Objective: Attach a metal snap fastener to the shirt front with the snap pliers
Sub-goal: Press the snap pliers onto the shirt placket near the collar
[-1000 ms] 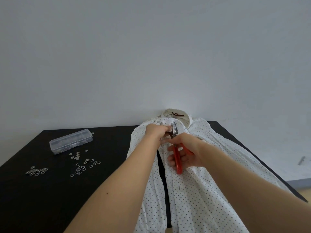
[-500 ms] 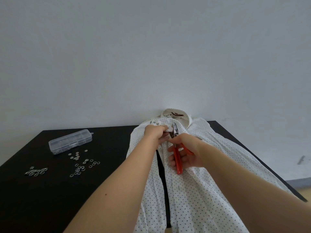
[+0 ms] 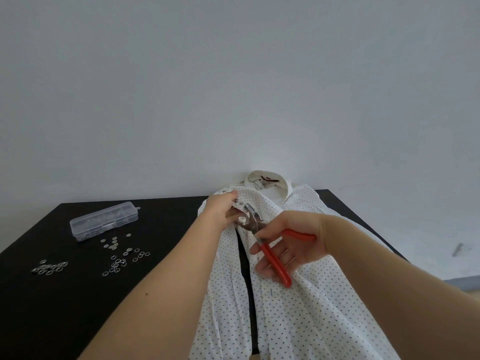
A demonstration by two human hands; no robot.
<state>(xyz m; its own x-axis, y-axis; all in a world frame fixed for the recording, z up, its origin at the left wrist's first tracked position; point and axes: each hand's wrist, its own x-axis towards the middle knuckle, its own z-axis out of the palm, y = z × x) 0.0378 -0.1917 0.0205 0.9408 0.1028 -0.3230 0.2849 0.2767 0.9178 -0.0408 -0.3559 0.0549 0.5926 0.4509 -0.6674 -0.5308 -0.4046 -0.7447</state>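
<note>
A white shirt point(image 3: 298, 307) with small dark dots lies open on the black table point(image 3: 65, 307), collar at the far edge by the wall. My left hand point(image 3: 220, 209) pinches the upper edge of the shirt's left front, where a small metal snap point(image 3: 241, 203) shows. My right hand point(image 3: 285, 245) holds the snap pliers point(image 3: 272, 258) by their red handles, which are spread apart. The pliers' metal jaws point(image 3: 248, 219) stand apart right beside the pinched shirt edge, with a white die on one jaw.
A clear plastic parts box point(image 3: 104, 220) sits at the table's back left. Several loose metal snap parts point(image 3: 122, 253) lie scattered in front of it, with another small pile point(image 3: 49, 267) further left. A grey wall rises behind the table.
The pliers' handles have spread and the jaws have come apart; before, my right hand was squeezing them shut at the shirt edge. My left hand still pinches the fabric.
</note>
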